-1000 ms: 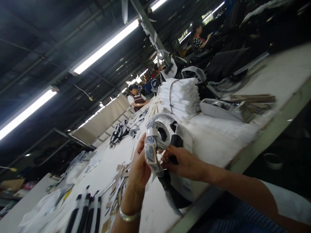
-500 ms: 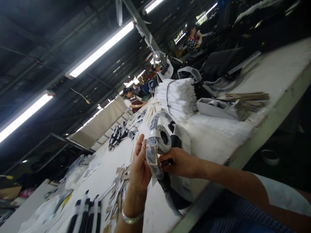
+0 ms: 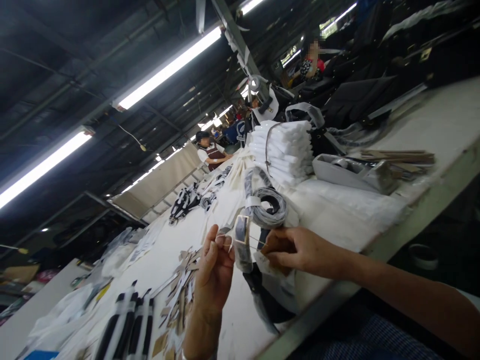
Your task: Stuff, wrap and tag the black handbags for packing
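Observation:
A strap [image 3: 244, 256] in clear plastic, with a gold-coloured rectangular buckle [image 3: 242, 216], stands between my hands. A thin pale elastic band [image 3: 255, 243] is stretched across it. My left hand [image 3: 214, 275] is left of the buckle, its bent fingertips hooked in one end of the band and its thumb raised. On the other side, my right hand [image 3: 300, 252] pinches the band's other end. Behind the buckle is a plastic-wrapped coil of strap [image 3: 279, 212] with a white paper band round it. Below lies a black bag part [image 3: 275, 302], partly covered in plastic.
A tied stack of white padded pieces [image 3: 285, 150] stands behind, beside a grey tray [image 3: 348, 172] and cardboard strips [image 3: 401, 156]. Paper strips [image 3: 180, 285] and black handles [image 3: 131, 320] lie on the left. The table edge [image 3: 405, 220] runs along the right. Co-workers are farther back.
My right hand has moved right, away from the strap, drawing the band taut. My left hand has let go of the strap's side. The coil now shows more fully, and the view has shifted slightly.

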{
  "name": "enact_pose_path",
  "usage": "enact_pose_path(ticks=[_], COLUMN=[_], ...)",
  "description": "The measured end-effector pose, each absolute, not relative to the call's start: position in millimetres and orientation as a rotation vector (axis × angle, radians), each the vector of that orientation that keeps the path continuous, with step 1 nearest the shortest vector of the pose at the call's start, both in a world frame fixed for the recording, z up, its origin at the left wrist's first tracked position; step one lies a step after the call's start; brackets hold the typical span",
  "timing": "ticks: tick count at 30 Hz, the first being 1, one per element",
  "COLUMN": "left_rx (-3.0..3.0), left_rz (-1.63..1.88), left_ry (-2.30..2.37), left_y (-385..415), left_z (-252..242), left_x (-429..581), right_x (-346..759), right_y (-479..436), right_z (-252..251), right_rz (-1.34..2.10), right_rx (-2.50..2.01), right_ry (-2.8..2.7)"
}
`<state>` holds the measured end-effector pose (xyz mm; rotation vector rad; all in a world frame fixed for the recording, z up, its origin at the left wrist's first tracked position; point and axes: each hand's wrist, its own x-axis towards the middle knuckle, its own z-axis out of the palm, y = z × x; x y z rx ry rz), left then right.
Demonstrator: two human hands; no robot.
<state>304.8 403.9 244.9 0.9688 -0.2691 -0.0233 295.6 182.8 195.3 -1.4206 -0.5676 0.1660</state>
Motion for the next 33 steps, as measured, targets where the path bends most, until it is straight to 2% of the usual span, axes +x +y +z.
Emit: enact_pose_path(ticks=[6, 13, 18, 27, 33], left_rx=[0.928, 1.013, 1.03, 0.86, 0.856], left_rz=[0.025, 0.046, 0.071, 0.113, 0.134], left_ry=[-0.242, -0.326, -0.387, -0.345, -0.304], left_y=[418, 421, 420, 396, 397], left_z=[226, 226, 218, 206, 207], left_x=[291, 286, 285, 281, 283], right_x=[290, 273, 264, 246, 241], right_y=[181, 190, 201, 222, 214], right_z=[186, 171, 152, 141, 137], right_rz=[0.258, 0.348, 0.216, -0.158, -0.088], right_rx=[-1.558, -1.483, -1.43, -1.744, -1.751], right_ry=[-0.491, -0.393, -0.337, -0.243, -0.247])
